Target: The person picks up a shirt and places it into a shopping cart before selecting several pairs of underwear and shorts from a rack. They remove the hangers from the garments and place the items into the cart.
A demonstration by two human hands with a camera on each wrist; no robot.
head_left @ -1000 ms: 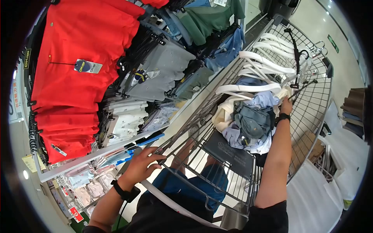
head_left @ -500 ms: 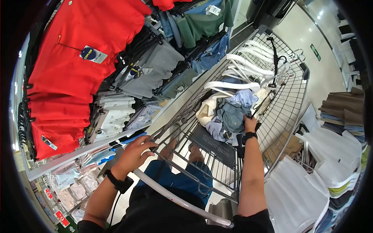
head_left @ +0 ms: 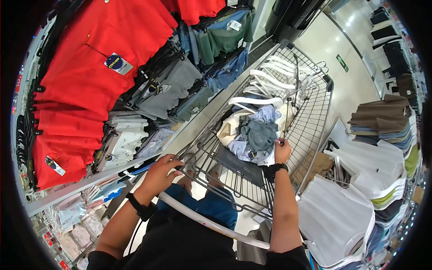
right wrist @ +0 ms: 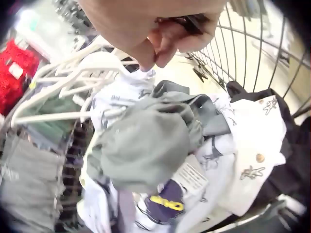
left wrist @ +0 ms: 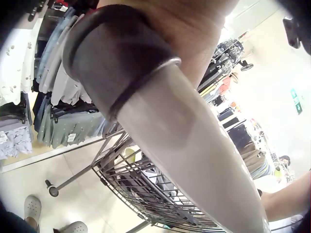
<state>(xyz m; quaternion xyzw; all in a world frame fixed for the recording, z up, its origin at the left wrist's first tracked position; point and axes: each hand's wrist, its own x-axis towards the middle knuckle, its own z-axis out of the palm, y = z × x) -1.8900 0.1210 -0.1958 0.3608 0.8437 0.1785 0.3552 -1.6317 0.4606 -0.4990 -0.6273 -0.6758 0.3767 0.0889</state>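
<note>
My left hand (head_left: 161, 175) grips the left end of the shopping cart's handle (head_left: 209, 226), where a dark end piece (left wrist: 121, 53) meets the white bar. My right hand (head_left: 282, 151) is over the cart basket (head_left: 310, 135), its curled fingers pinching a thin black hanger (head_left: 286, 123); the fingers hide part of it. Just beside that hand lies a crumpled grey-green garment (right wrist: 146, 141) with a dark blue tag (right wrist: 165, 201). White printed clothing (right wrist: 252, 160) and a cream garment (head_left: 229, 126) are heaped around it. Several white hangers (head_left: 254, 100) lie farther up the basket.
On the left stands a rack of red shorts (head_left: 67, 148) and grey shorts (head_left: 168, 87). White shirts (head_left: 337, 216) and brown folded clothes (head_left: 382, 114) hang close along the cart's right side. A dark bin-like object (head_left: 297, 20) stands beyond the cart's front.
My right hand has drawn back toward me, down beside the grey-green garment, bringing the black hanger along. The cart appears farther left as the view turns right. My left hand keeps its place on the handle.
</note>
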